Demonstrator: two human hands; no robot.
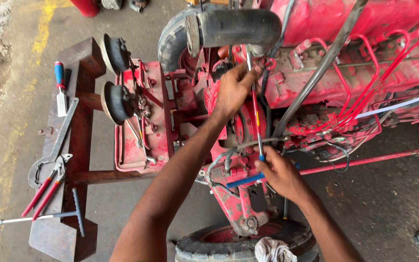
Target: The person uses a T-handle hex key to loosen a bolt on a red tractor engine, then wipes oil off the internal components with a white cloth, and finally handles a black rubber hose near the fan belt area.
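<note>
I look down on a red tractor engine (316,82). My left hand (233,90) reaches in and pinches the upper end of a long thin metal rod (255,111) that runs nearly upright across the engine's front. My right hand (281,175) is lower, closed around the rod's bottom end and a blue handle (243,181) that sticks out to the left of the fist. Whether rod and handle are one tool I cannot tell. Thin red pipes (364,97) and a grey bar (316,73) cross the engine to the right of the hands.
A rusty stand (81,145) at the left carries a blue-handled screwdriver (60,80), a flat spanner (63,133), red-handled pliers (44,190) and a T-handle wrench (40,217). Two headlamps (115,77) face it. A black hose (238,26) lies above, a tyre (238,245) with a rag (272,251) below.
</note>
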